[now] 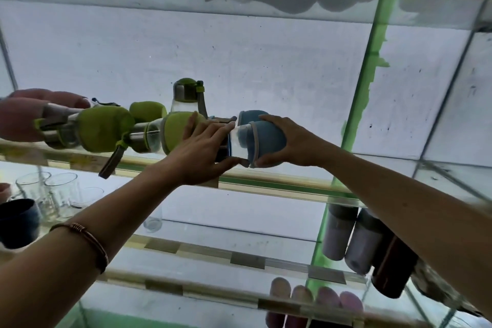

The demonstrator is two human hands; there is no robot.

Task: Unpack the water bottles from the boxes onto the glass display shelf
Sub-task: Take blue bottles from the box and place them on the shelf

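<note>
head view, my right hand: my right hand (pixel 286 141) was curled round the sleeved base of the blue bottle (pixel 255 138), fingers over the top and thumb underneath.
head view, my left hand: my left hand (pixel 202 152) gripped the same bottle at its clear neck end, thumb below and fingers spread across, some of them brushing the green bottle (pixel 173 133) just to its left.
blue bottle: it lay on its side between my two hands, right over the front edge of the glass shelf (pixel 292 186); i could not tell whether it touched the glass.
behind my hands: a second blue sleeve (pixel 251 116) sat just past my right fingers, and an upright green-capped bottle (pixel 187 96) stood past my left.
further left of my left hand: more green-sleeved bottles (pixel 103 128) lay tipped over on the same shelf, one strap hanging off the edge.
below my arms: plain drinking glasses (pixel 53 192) under my left forearm, dark and grey tumblers (pixel 362 239) under my right.
step in hand: i judged i was placing the blue bottle among those already out.
next move: it called for tipping the bottle upright, setting its base down in the gap beside my right hand, then letting go without knocking the green ones.
</note>
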